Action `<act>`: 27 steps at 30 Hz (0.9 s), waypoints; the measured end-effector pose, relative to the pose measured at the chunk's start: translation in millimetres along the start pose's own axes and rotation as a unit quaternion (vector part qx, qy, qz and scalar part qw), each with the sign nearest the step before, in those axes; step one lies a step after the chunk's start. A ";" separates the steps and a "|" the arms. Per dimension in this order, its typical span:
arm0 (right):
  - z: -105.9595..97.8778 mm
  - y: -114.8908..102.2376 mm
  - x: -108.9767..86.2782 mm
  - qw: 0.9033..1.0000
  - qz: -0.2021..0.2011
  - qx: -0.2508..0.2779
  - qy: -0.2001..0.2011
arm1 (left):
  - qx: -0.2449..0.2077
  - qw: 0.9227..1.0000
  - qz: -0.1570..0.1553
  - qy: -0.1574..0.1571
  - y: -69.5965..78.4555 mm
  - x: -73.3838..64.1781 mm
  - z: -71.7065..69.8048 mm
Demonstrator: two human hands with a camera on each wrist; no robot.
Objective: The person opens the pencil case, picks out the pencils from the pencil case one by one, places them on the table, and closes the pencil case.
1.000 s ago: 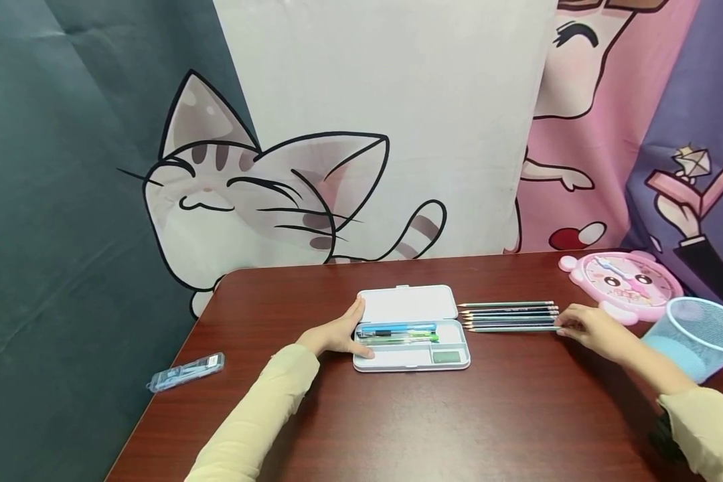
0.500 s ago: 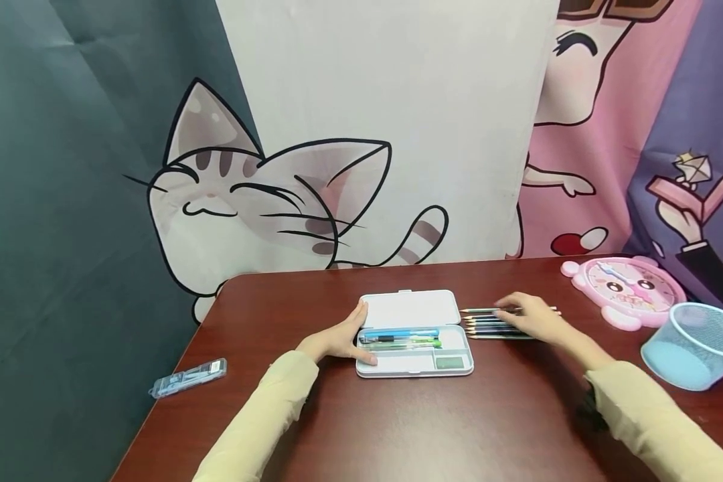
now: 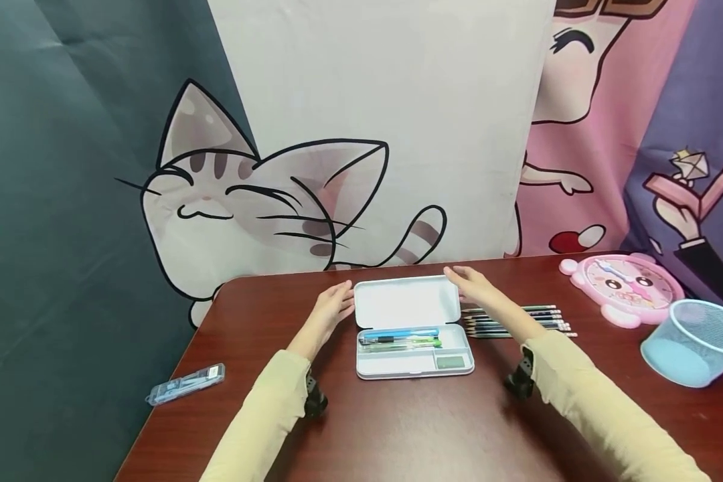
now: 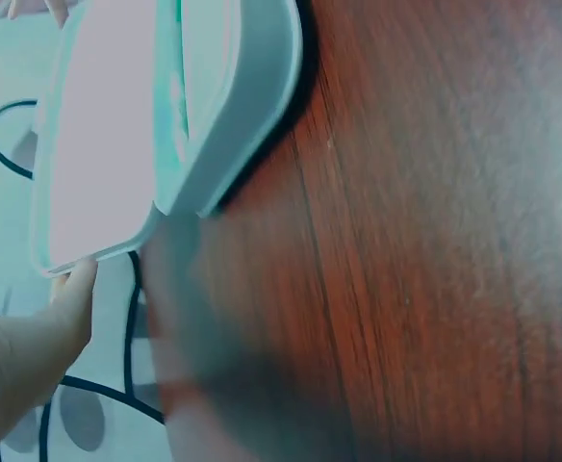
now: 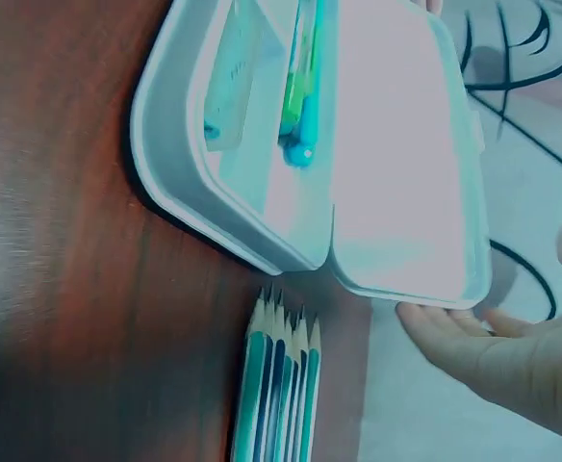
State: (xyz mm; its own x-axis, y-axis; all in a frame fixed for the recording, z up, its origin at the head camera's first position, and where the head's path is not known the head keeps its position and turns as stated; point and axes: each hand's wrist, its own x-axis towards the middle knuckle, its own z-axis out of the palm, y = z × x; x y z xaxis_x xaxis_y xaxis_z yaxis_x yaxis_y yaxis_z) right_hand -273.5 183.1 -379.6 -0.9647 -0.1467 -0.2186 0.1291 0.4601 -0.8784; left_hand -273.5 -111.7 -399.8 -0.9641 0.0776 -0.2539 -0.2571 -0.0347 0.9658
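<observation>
A white pencil case stands on the table with its lid tilted up at the back. Inside lie blue and green pens and a grey-green eraser. My left hand touches the lid's left edge; in the left wrist view a digit lies against the rim. At the opposite edge, my right hand has its fingertips against the lid, the thumb held apart. Several pencils lie side by side right of the case, partly hidden behind the right forearm.
On the left of the table lies a clear case with blue contents. A pink animal-shaped clock and a light-blue mesh pen holder are at the right. A curtain with cartoon prints hangs behind the table.
My right hand has left the pencils and moved to the lid's right edge. My left hand has shifted from the case's side up to the lid's left edge. The lid has tilted upward.
</observation>
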 end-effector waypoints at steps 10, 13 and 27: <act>-0.9 20.4 -36.3 0.981 -0.178 -0.078 -0.006 | 0.134 0.985 0.106 -0.039 0.5 -36.2 -13.3; 2.9 30.7 -44.6 0.959 -0.227 -0.165 -0.037 | 0.290 0.938 0.161 -0.095 -7.8 -44.5 -16.6; 12.9 36.2 -62.1 0.893 -0.235 -0.377 -0.072 | 0.504 0.817 0.178 -0.218 -24.9 -60.1 -13.8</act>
State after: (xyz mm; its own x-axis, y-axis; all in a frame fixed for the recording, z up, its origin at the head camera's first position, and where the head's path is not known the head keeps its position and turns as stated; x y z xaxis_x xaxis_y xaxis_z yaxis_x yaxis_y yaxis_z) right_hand -205.9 197.6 -403.3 -0.8247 -0.5655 -0.0017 -0.5265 0.7689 -0.3627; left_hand -210.1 -129.2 -409.3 -0.7942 0.5962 -0.1173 0.4303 0.6881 0.5843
